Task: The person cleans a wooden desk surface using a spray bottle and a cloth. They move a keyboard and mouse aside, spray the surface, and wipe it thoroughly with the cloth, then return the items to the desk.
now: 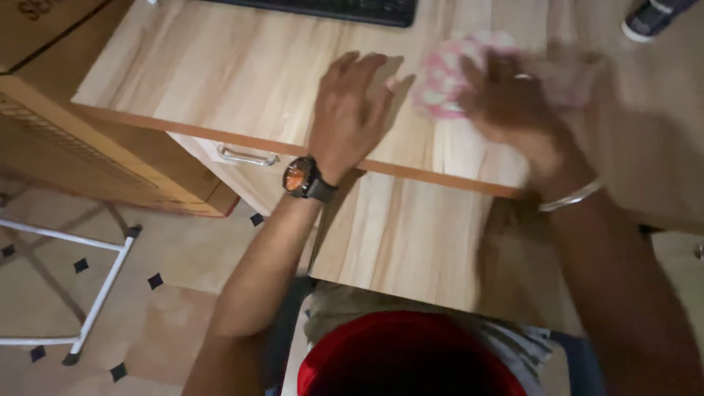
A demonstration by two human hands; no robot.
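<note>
My left hand (352,110) lies flat on the light wooden desk (220,73), fingers spread, holding nothing; a black wristwatch with an orange face (302,178) is on that wrist. My right hand (513,103) is blurred and presses down on a pink-and-white cloth (447,73) on the desktop. It wears a ring and a silver bangle (572,196). The cloth lies between the two hands, partly under my right fingers.
A black keyboard (337,9) sits at the desk's far edge. A lower pull-out shelf (411,235) juts out under the desktop. A drawer with a metal handle (246,156) and a cardboard box (44,44) are at left, a white metal frame (95,293) on the tiled floor.
</note>
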